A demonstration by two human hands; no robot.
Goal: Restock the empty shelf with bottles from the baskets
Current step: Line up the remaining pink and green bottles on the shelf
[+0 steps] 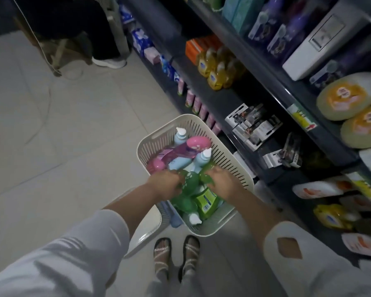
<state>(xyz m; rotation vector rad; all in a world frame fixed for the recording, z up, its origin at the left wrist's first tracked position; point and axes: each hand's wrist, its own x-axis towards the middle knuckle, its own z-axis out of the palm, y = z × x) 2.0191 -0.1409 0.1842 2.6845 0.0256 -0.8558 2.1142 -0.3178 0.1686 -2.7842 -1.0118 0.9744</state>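
Note:
A cream slotted basket (229,159) stands on the floor in front of my feet, full of bottles: pink ones (198,143), pale blue ones with white caps (202,158) and green ones (190,183). Both my hands reach down into it. My left hand (165,183) grips a dark green bottle at its left side. My right hand (221,181) has its fingers curled on a lighter green bottle (206,203) with a yellow-green label. The fingertips are partly hidden among the bottles. The dark shelving (272,97) runs along the right.
A second cream basket (146,230) lies under and left of the first. The shelves hold yellow bottles (214,67), small boxes (251,125), pouches (321,188) and purple packs. A seated person's shoe (109,62) and a stool are at the far left on the tiled floor.

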